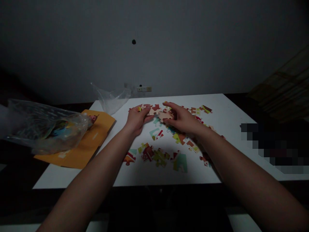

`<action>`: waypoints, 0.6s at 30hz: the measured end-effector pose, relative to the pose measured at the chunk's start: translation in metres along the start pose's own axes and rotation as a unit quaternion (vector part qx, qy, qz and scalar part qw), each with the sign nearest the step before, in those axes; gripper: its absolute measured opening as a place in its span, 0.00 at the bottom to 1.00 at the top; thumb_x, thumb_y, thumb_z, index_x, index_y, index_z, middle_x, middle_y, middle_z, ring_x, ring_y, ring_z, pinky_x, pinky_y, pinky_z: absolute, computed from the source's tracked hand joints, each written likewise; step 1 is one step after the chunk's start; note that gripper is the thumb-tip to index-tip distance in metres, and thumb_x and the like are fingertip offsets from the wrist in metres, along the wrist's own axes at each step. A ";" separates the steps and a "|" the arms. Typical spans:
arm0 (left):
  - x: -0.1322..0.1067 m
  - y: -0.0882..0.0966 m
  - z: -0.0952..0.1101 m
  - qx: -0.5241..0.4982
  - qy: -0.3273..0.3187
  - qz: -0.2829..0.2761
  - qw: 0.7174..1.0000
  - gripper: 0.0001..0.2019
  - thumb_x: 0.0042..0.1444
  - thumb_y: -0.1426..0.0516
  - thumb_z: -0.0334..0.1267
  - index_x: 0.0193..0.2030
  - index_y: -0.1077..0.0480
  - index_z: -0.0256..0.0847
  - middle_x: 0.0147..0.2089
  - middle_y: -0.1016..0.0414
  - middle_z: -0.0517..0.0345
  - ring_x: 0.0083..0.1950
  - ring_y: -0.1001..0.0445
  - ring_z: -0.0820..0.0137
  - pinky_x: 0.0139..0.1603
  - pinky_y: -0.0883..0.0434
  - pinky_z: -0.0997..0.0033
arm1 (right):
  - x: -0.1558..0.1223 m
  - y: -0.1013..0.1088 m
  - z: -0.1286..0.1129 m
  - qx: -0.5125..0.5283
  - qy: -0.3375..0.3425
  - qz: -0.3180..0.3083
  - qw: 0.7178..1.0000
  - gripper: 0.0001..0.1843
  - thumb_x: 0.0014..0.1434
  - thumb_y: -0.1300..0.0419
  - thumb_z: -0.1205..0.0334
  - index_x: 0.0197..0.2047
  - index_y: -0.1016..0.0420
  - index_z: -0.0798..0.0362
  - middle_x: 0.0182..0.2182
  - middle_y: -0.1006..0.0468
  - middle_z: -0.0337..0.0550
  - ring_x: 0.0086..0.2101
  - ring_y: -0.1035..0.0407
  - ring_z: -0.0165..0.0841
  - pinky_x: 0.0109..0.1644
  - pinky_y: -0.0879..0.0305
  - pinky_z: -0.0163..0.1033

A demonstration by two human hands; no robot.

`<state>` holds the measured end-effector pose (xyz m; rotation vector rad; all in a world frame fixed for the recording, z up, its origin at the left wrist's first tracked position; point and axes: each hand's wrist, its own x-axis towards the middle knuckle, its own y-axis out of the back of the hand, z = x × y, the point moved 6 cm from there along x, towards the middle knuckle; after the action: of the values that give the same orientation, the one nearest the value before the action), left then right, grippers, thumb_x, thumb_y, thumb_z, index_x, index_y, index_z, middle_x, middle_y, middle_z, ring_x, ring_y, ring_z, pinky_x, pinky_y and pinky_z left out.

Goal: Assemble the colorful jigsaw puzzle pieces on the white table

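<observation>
My left hand (136,120) is closed on a pale pinkish jigsaw puzzle piece (155,110), pinched at the fingertips. Close beside it, my right hand (182,118) grips another jigsaw puzzle piece (165,116), beige, between thumb and fingers. The two pieces are near each other above the white table (154,178); whether they touch I cannot tell. Loose colourful pieces lie under and around both hands. Nearer to me are a red and green cluster (159,157) and a pale green piece (180,162). My right hand and forearm hide some pieces.
At the left, an orange-yellow envelope (93,141) overhangs the table edge, with a clear plastic bag (70,132) over it. Another clear bag (113,100) stands at the back left. Behind the table is a grey wall (181,58) with sockets (144,89).
</observation>
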<state>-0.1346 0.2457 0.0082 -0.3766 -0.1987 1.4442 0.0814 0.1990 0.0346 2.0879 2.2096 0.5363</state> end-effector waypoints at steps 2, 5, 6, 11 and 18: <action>0.000 0.000 0.001 -0.011 -0.003 0.001 1.000 0.11 0.63 0.26 0.33 0.50 0.18 0.36 0.48 0.12 0.48 0.44 0.12 0.68 0.48 0.13 0.70 | 0.000 -0.004 0.002 0.053 -0.034 0.014 0.998 0.29 0.50 0.19 0.62 0.57 0.13 0.40 0.51 0.13 0.48 0.43 0.17 0.45 0.48 0.18 0.52; -0.001 -0.002 0.002 -0.022 -0.009 -0.008 1.000 0.14 0.64 0.26 0.34 0.53 0.19 0.36 0.52 0.12 0.47 0.47 0.12 0.66 0.48 0.13 0.69 | -0.001 -0.014 0.007 0.131 -0.101 0.011 0.986 0.16 0.55 0.20 0.53 0.45 0.14 0.46 0.39 0.13 0.48 0.34 0.18 0.40 0.38 0.20 0.46; -0.002 -0.003 0.003 -0.024 -0.012 -0.013 1.000 0.15 0.63 0.26 0.35 0.54 0.19 0.36 0.53 0.12 0.47 0.48 0.12 0.66 0.49 0.13 0.68 | -0.002 -0.017 0.008 0.145 -0.113 0.007 0.983 0.15 0.56 0.20 0.51 0.41 0.14 0.47 0.36 0.13 0.47 0.32 0.20 0.38 0.35 0.22 0.43; -0.007 -0.011 0.004 -0.028 -0.025 -0.047 0.998 0.22 0.59 0.22 0.42 0.55 0.19 0.38 0.56 0.12 0.47 0.49 0.11 0.65 0.54 0.13 0.63 | -0.003 -0.028 0.012 0.189 -0.127 -0.019 0.974 0.22 0.52 0.17 0.44 0.41 0.14 0.48 0.35 0.11 0.47 0.29 0.23 0.33 0.31 0.28 0.37; -0.011 -0.016 0.005 -0.028 -0.025 -0.079 0.996 0.22 0.55 0.21 0.38 0.54 0.18 0.37 0.54 0.11 0.46 0.50 0.10 0.63 0.54 0.14 0.65 | -0.003 -0.033 0.018 0.198 -0.114 -0.018 0.973 0.21 0.51 0.15 0.50 0.43 0.15 0.47 0.37 0.09 0.45 0.34 0.18 0.37 0.38 0.20 0.41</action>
<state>-0.1232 0.2340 0.0195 -0.3626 -0.3041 1.2948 0.0546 0.1996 0.0076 2.1387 2.3585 -0.1592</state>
